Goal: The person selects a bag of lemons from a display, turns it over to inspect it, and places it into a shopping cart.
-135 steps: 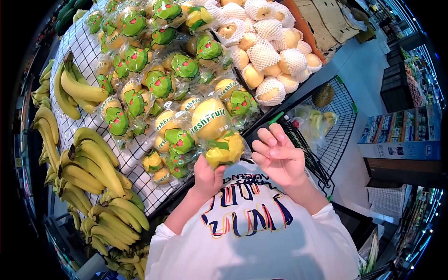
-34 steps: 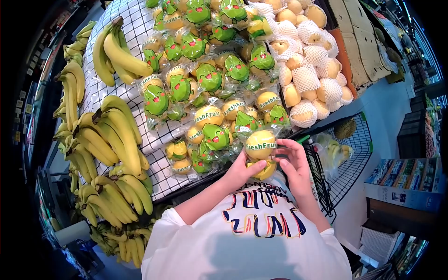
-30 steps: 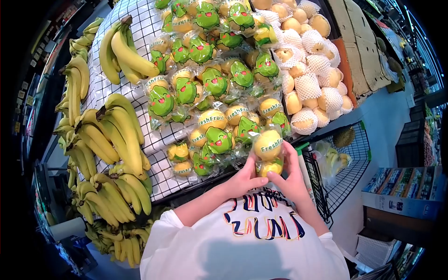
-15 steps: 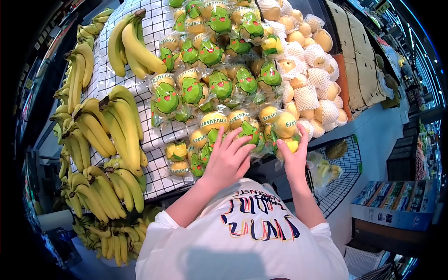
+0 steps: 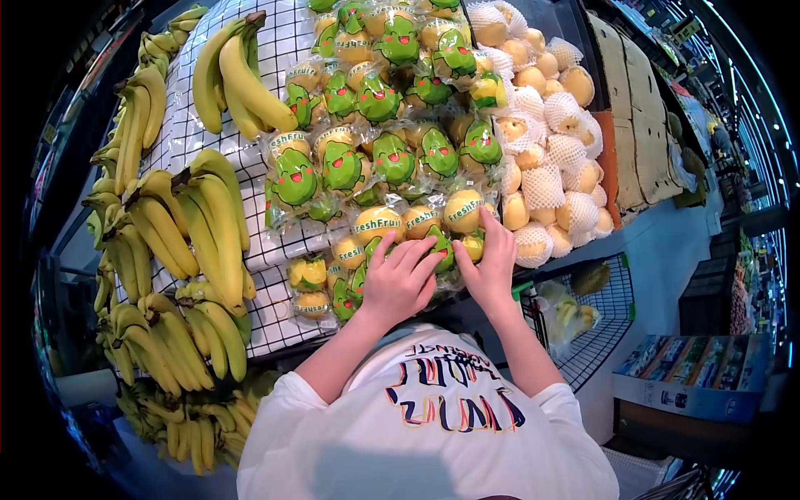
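Clear bags of round yellow fruit, printed "FreshFruit" with a green smiling cartoon (image 5: 394,158), lie in rows in front of me. My left hand (image 5: 398,279) lies over the front bags with its fingers stretched out, beside a bagged yellow fruit (image 5: 377,222). To its right, my right hand (image 5: 492,262) has thumb and fingers around the right side of another bagged yellow fruit (image 5: 463,211), which sits at the row's right end. The lower part of that bag is partly covered by my thumb.
Banana bunches (image 5: 208,225) fill the left side on a white checked cloth (image 5: 279,287). Pale round fruit in white foam nets (image 5: 543,187) lie to the right, bordered by cardboard (image 5: 629,125). A wire shopping cart (image 5: 596,337) with bagged produce stands at lower right.
My right hand has moved left with the bagged fruit, bringing it against the neighbouring bag and uncovering the netted fruit. My left hand stays on the front bags, almost unmoved.
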A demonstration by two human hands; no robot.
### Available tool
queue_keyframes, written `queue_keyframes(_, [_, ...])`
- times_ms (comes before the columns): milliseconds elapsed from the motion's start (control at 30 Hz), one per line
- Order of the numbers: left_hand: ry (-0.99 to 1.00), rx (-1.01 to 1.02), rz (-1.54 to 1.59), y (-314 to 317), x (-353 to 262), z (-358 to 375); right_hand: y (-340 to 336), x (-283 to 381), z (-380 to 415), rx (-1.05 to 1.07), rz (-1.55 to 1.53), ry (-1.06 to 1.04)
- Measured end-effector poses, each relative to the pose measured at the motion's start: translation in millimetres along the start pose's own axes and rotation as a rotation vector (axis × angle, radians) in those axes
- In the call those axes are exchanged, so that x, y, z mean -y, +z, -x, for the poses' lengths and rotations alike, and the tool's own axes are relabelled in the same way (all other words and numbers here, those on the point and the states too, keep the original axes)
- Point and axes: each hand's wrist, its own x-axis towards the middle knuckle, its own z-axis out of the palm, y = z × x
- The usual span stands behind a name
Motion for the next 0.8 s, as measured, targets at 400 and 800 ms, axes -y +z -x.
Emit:
queue_keyframes(400, [0.004, -0.013, -0.005, -1, 1, 1, -7, 9, -73, -0.197, -0.777, 0.200])
queue_keyframes(800, [0.016, 0.001, -0.020, -6, 1, 1, 30, 18, -141, -0.257, 0.162, -0.231])
